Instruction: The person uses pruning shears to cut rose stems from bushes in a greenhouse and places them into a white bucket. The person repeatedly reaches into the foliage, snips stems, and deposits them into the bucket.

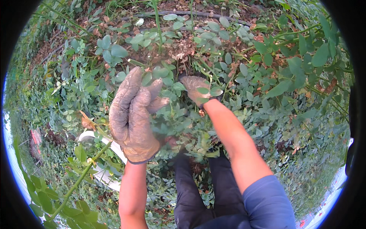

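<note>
My left hand [135, 117], in a thick, dirt-stained work glove, is raised over the rose foliage. Its fingers point away from me, with the thumb side apart from the others, and nothing shows in it. My right hand [196, 87], also gloved, reaches low among the leaves [171, 123] near the cut green stems [207, 68]. Its fingertips lie in shadow and leaves cross in front of it, so I cannot tell whether it holds anything. A cut stem end [136, 62] stands just beyond my left fingertips.
A white plastic object [110, 177] lies partly hidden behind my left forearm. A long green stem [74, 186] rises at the lower left. Leafy branches [297, 57] arch in from the right. A dark hose [194, 13] crosses the dry leaves at the top.
</note>
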A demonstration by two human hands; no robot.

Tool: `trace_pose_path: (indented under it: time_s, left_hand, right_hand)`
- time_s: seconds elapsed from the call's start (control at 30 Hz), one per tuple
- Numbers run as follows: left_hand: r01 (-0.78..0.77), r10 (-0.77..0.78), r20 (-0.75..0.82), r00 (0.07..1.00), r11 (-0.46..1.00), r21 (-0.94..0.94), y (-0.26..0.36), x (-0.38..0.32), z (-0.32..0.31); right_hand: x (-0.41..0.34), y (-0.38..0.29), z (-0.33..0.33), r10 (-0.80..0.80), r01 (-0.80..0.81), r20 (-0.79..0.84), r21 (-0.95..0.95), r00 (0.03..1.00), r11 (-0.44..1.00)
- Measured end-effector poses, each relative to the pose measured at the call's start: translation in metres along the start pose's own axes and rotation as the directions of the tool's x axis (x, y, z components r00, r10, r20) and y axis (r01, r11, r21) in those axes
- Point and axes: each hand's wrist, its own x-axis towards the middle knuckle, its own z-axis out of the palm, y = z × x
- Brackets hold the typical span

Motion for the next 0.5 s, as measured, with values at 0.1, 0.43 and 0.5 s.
trace_pose_path:
  time_s: [0.1, 0.43, 0.5]
  left_hand:
    - [0.038, -0.041, 0.06, 0.997, 0.998, 0.039, 0.002, 0.0, -0.004]
    - [0.089, -0.084, 0.186, 0.979, 0.996, -0.015, 0.001, -0.005, 0.008]
    - [0.068, -0.07, 0.167, 0.984, 0.998, 0.013, 0.002, -0.004, 0.01]
  right_hand:
    - [-0.004, -0.02, 0.01, 0.03, -0.031, -0.035, -0.015, 0.999, 0.999]
    - [-0.043, 0.003, -0.143, -0.428, 0.433, -0.081, 0.284, 0.9, 0.856]
    - [-0.053, 0.001, -0.171, -0.469, 0.49, -0.147, 0.32, 0.871, 0.811]
